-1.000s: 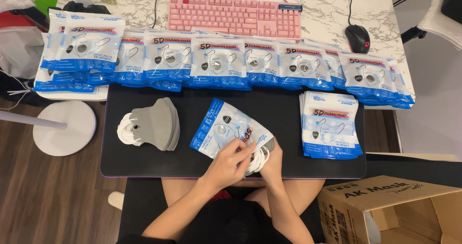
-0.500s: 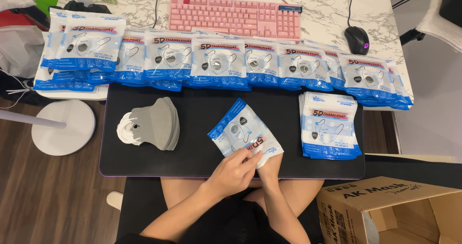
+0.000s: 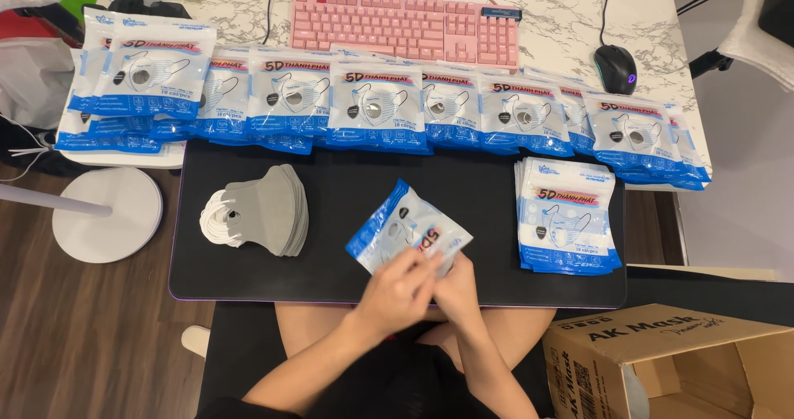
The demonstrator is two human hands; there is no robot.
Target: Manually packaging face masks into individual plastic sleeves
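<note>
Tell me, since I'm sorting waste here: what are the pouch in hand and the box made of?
Pouch: looks like glossy plastic film, shiny and creasing under both hands. Box: brown corrugated cardboard by its look, matte, with open flaps.

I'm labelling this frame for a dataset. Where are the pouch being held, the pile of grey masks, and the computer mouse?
held pouch (image 3: 395, 229): head view, on its blue-and-white front.
grey mask pile (image 3: 269, 208): head view, on the top mask's grey panel.
computer mouse (image 3: 615, 67): head view, on its black back.

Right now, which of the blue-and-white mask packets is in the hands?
The tilted packet at the black mat's front edge; both hands grip its near end. The rest lie flat, untouched, in the back row and right-hand stack.
</note>
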